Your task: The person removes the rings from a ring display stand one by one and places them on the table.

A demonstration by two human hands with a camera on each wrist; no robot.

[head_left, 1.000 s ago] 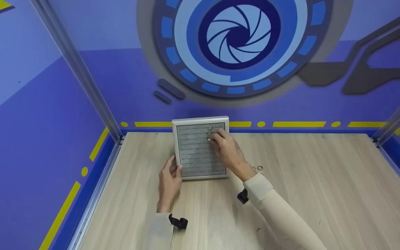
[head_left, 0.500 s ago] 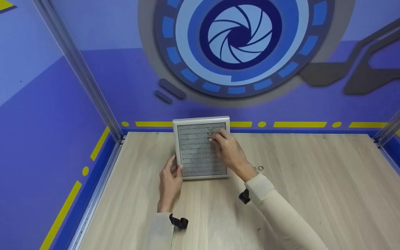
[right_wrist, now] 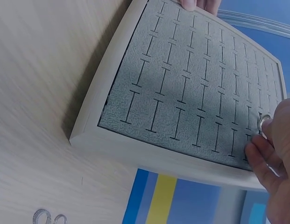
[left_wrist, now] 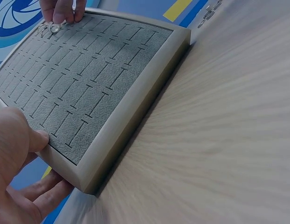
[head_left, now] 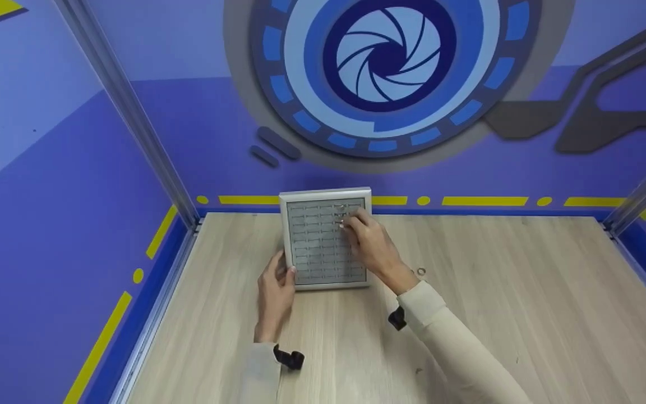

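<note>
A ring display tray [head_left: 318, 252] with a pale frame and a grey slotted pad leans back, tilted up, near the rear wall. My left hand [head_left: 275, 294] grips its lower left edge, the thumb on the front of the frame and fingers behind, as the left wrist view shows. At the pad's upper right, my right hand [head_left: 376, 247] pinches a silver ring [right_wrist: 264, 122] at a slot; how deep it sits is hidden by the fingers. Beside it, other rings [left_wrist: 42, 30] stand in the pad.
Loose rings [head_left: 421, 271] lie on the wooden table [head_left: 497, 314] to the right of the tray, close to my right wrist. The blue back wall [head_left: 469, 185] rises just behind the tray. A metal post [head_left: 160, 163] stands at the back left corner.
The fingers of my right hand have shifted very slightly at the same part of the pad. The tray and my left hand have stayed in place.
</note>
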